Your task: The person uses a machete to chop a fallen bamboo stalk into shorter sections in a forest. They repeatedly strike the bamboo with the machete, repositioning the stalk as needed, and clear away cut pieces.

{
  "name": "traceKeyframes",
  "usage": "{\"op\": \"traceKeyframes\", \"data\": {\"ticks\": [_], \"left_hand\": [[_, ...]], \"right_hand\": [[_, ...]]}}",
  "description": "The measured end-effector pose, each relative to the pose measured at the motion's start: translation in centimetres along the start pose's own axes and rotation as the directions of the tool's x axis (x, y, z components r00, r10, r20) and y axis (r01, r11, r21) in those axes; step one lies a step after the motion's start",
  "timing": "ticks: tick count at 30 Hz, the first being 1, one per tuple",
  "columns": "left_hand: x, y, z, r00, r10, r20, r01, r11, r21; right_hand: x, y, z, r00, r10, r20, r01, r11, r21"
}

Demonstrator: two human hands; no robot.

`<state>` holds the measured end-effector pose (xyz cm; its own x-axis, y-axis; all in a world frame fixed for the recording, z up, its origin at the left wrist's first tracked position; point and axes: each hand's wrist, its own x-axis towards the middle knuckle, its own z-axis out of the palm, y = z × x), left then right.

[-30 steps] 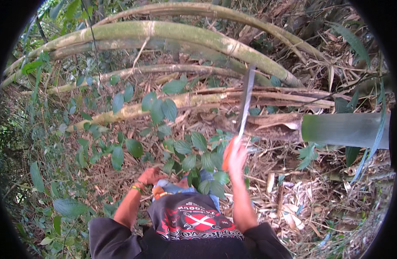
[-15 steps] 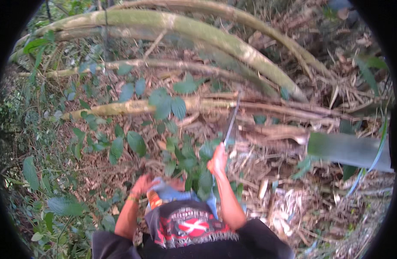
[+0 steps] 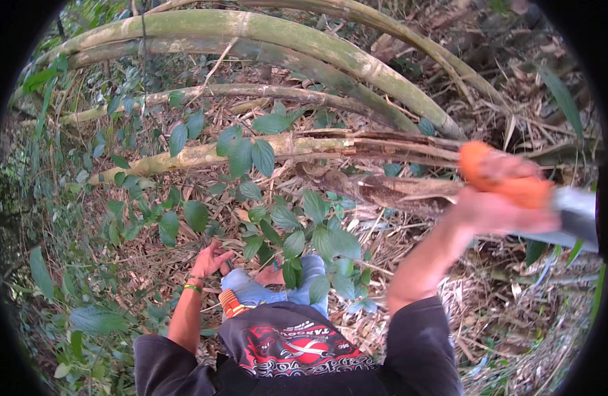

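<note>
My right hand [image 3: 495, 208], blurred by motion, is raised at the right and closed round the orange handle [image 3: 505, 177] of a machete. Its grey blade [image 3: 576, 203] runs toward the right rim, where it is partly cut off. My left hand [image 3: 210, 260] hangs low beside my left knee, fingers apart, with nothing visible in it. In front of me lies a fallen yellowish bamboo stem [image 3: 198, 157]; its right part [image 3: 396, 146] is split and brown. A broad brown dry sheath [image 3: 383, 188] lies just below that split part.
Thick green bamboo stems [image 3: 284, 34] arch across the far side. Leafy plants [image 3: 294, 241] stand close before my knees. Dry leaf litter covers the ground. An orange striped object [image 3: 232, 303] sits at my left hip, and a long pale green stem shows at the right.
My right hand has swung the machete from over the split stem, up and to the right, closer to the camera. My left hand has moved slightly down.
</note>
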<state>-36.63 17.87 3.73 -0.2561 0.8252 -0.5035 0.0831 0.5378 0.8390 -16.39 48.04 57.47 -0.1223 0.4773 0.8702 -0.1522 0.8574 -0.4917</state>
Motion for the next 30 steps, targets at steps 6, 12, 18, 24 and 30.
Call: {"op": "traceKeyframes", "data": {"ticks": [6, 12, 18, 24, 30], "left_hand": [[-2.8, -6.0, 2.7, 0.999, 0.047, 0.025, -0.04, 0.975, -0.219], [-4.1, -5.9, 2.0, 0.992, -0.125, -0.035, 0.119, 0.984, -0.136], [-0.4, -4.7, -0.9, 0.992, -0.056, -0.117, 0.058, 0.998, 0.008], [-1.1, -2.1, -1.2, 0.992, -0.097, -0.083, 0.097, 0.995, -0.006], [-3.7, -3.9, 2.0, 0.998, -0.015, 0.057, 0.03, 0.963, -0.269]], "right_hand": [[-32.0, 17.3, -3.7, -0.042, 0.991, -0.127, -0.998, -0.036, 0.05], [-24.9, 10.2, -1.5, 0.027, 0.985, -0.17, -0.994, 0.008, -0.109], [-9.9, 3.4, 0.9, 0.722, 0.683, -0.111, -0.613, 0.558, -0.559], [2.6, -1.6, 1.4, 0.992, 0.003, 0.128, -0.016, 0.995, 0.102], [-33.6, 15.8, -4.2, 0.646, 0.761, -0.049, -0.598, 0.465, -0.653]]}}
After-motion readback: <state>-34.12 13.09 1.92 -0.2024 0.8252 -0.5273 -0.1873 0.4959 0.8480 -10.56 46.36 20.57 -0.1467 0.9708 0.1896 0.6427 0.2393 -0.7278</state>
